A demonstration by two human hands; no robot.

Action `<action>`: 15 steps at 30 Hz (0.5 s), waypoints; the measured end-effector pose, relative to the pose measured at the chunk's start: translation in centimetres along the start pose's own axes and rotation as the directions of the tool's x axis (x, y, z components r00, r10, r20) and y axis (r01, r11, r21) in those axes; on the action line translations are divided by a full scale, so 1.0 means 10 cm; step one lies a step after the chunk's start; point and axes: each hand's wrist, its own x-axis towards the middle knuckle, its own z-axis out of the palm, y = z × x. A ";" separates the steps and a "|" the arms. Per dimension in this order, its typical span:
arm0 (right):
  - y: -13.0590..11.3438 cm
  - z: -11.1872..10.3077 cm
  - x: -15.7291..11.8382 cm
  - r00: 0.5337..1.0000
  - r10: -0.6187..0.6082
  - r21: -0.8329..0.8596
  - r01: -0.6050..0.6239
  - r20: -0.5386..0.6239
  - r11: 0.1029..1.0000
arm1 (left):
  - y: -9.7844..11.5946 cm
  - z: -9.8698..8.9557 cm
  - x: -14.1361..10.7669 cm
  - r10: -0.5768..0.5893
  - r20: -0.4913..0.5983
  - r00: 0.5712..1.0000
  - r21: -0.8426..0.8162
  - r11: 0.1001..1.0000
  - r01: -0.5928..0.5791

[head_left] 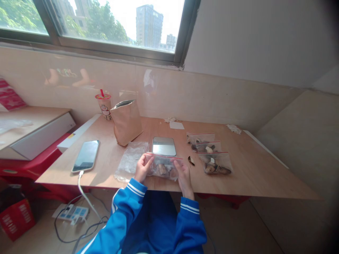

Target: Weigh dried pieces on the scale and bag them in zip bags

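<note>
Between my two hands is a clear zip bag (162, 169) with a red seal line along its top and brown dried pieces inside, perhaps mushrooms. My left hand (143, 168) pinches its upper left corner, and my right hand (184, 176) grips the upper right side. Just beyond the bag lies a flat kitchen scale (164, 146) with a shiny top. Crumpled clear plastic bags (131, 160) lie beside my left hand. To the right are several filled zip bags (215, 164), partly overlapping, and one loose dark piece (191, 161) on the wood.
An upright brown paper bag (127, 121) and a drink cup (104, 106) with a red straw stand at the back left. A phone (86, 156) with a white cable lies near the table's (254, 173) left edge. White scraps (234, 129) lie at the back; a power strip (72, 212) is on the floor.
</note>
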 end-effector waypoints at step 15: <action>0.02 0.08 -0.01 0.997 -0.047 -0.114 0.040 -0.064 0.993 | 0.01 0.01 0.00 0.001 -0.004 1.000 -0.027 1.000 -0.001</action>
